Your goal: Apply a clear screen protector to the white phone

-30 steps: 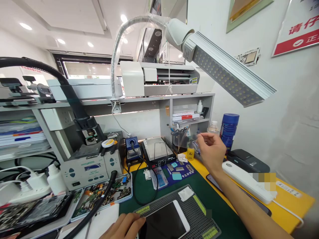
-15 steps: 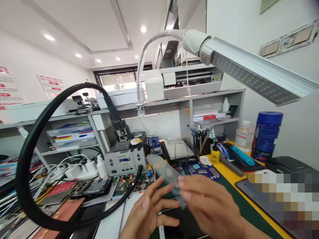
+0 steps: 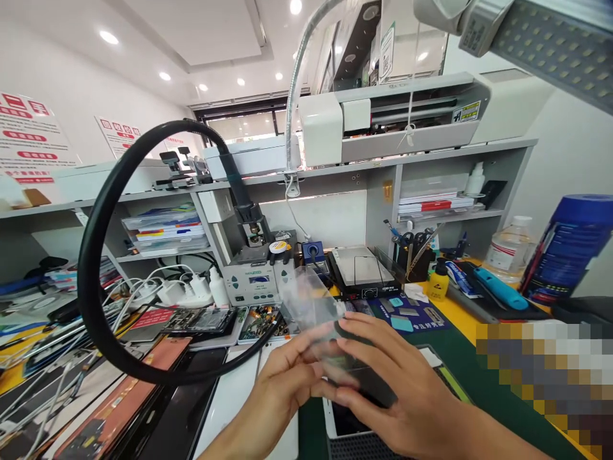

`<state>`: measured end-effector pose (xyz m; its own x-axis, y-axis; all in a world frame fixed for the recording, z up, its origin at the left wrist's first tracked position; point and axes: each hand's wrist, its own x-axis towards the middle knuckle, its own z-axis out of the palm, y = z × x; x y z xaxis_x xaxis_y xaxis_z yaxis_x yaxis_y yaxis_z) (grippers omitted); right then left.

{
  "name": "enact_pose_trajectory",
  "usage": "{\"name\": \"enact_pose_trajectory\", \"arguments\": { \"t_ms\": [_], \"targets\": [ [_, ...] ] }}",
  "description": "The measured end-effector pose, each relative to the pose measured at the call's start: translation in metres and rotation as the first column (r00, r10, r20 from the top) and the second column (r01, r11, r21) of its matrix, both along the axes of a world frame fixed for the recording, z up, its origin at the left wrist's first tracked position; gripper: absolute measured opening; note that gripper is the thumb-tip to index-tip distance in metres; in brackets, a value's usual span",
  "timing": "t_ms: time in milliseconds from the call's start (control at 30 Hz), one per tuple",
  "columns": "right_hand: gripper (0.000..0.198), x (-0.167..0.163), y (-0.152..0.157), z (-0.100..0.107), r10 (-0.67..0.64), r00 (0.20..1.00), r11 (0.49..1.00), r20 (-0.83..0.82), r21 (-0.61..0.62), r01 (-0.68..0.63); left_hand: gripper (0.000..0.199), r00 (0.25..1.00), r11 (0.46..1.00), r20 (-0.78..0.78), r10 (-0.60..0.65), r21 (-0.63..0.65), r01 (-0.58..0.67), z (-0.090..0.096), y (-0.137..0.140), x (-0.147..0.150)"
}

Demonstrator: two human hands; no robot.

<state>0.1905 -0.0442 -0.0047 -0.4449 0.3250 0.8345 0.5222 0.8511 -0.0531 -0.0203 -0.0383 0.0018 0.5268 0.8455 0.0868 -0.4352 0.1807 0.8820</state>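
Left hand point(image 3: 282, 390) and right hand point(image 3: 400, 386), head view, meet at the near end of a clear film point(image 3: 308, 295); fingers bent about it, blurred, so cannot tell which pinches. Film lies toward 1 o'clock from the left, 10 from the right, both close. Far end points to 11, long axis 11–5. White-edged phone point(image 3: 353, 420) at 5, long axis hidden.

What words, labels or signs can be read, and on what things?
"专注好": blue card; ending unclear.
"手": leftmost poster; rest blurred.
"回收价格", probably: second poster.
Triangle symbol: yellow bottle.
Too small or blurred: grey unit, clear bottle, tube, canister, white machine.
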Motion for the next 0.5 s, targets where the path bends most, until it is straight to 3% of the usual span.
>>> {"name": "enact_pose_trajectory", "arguments": {
  "t_ms": [233, 500],
  "targets": [
    [0.032, -0.0003, 0.0015, -0.0016, 0.01, 1.0, 1.0, 0.016, -0.028, -0.009, 0.049, 0.989, 0.995, -0.145, 0.021, 0.096, -0.007, 0.0011, -0.0031, -0.0013],
    [0.017, -0.001, 0.0014, -0.0009, 0.019, 1.0, 0.999, 0.015, 0.029, -0.019, 0.051, 0.972, 0.992, -0.223, 0.068, 0.122, -0.042, 0.0026, -0.0041, 0.0042]
  ]
}}
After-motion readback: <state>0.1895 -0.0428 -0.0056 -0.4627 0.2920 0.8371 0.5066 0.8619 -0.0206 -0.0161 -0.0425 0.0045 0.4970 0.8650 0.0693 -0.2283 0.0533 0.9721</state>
